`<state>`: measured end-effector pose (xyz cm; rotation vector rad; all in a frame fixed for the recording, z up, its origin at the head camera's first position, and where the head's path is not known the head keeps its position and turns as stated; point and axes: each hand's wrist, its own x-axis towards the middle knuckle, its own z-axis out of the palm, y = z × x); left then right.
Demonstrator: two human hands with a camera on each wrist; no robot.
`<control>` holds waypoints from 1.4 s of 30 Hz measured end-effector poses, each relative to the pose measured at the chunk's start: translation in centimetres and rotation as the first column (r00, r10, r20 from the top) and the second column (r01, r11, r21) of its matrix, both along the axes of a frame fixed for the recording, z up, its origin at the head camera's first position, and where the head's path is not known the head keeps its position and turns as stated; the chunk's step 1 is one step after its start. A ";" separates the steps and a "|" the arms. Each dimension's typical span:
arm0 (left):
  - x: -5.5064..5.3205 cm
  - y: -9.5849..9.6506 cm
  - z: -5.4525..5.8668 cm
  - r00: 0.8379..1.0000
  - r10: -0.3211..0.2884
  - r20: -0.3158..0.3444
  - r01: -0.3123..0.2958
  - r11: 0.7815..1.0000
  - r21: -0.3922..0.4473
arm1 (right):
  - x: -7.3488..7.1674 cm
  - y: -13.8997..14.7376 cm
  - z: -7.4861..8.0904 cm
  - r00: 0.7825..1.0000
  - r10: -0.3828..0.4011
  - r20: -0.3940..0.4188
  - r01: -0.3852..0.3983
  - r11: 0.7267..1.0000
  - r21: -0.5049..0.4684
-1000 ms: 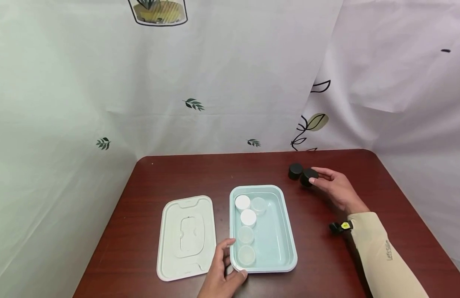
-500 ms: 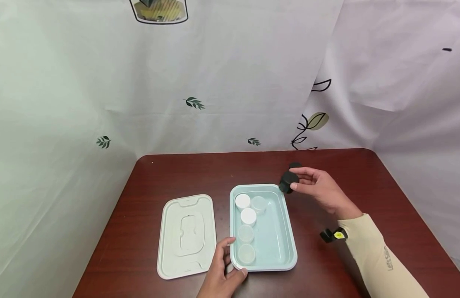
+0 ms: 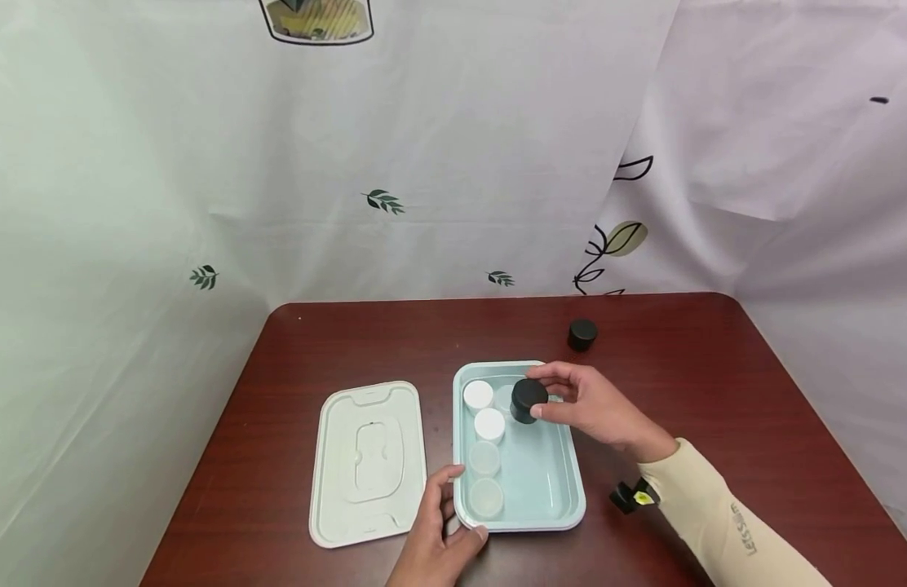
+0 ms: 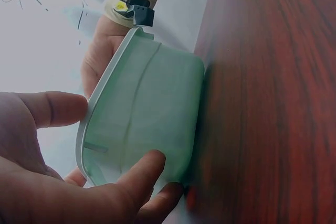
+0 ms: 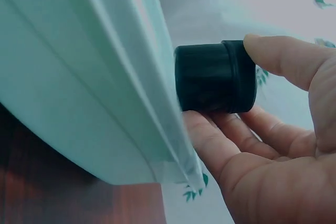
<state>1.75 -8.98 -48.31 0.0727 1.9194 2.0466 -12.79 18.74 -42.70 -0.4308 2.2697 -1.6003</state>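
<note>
A pale blue plastic box (image 3: pixel 541 505) stands on the table. In its left part are white-lidded jars (image 3: pixel 489 425) and clear-topped jars (image 3: pixel 486 498). My left hand (image 3: pixel 440 538) holds the box by its near left corner; in the left wrist view its thumb (image 4: pixel 63 109) meets the rim and the fingers lie along the outer wall. Between thumb and fingers, my right hand (image 3: pixel 596 408) pinches a black lidded jar (image 3: pixel 528 398) over the far part of the box. In the right wrist view this jar (image 5: pixel 207 77) shows above the box's rim, its base partly hidden there.
A second black jar (image 3: pixel 582 334) stands on the table behind the box, to the right. The pale lid (image 3: pixel 369 465) lies flat left of the box. White printed cloth (image 3: pixel 453 163) hangs behind the dark red table (image 3: pixel 380 342).
My right hand has carried the black jar leftward and nearer, from beside the other black jar to over the box. The left hand stays at the box's corner.
</note>
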 end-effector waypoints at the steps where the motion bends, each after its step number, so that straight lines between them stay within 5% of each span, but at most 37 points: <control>1: 0.0 0.0 0.0 1.000 -0.003 0.003 0.003 1.000 -0.001 | 0.1 -0.2 -0.1 1.000 0.005 -0.010 -0.005 1.000 0.015; 8: -0.1 0.0 -0.1 1.000 -0.001 -0.007 0.001 1.000 0.002 | 0.4 -1.4 -0.3 0.993 0.051 -0.105 -0.034 0.988 0.154; 26: -0.2 0.0 -0.1 1.000 -0.007 -0.006 0.008 1.000 0.028 | 1.3 -4.1 -0.2 0.943 0.150 -0.298 0.006 0.885 0.465; 42: -0.3 -0.1 -0.1 1.000 -0.030 -0.007 0.030 0.999 0.041 | 2.3 -5.2 -0.9 0.899 0.194 -0.394 0.069 0.824 0.563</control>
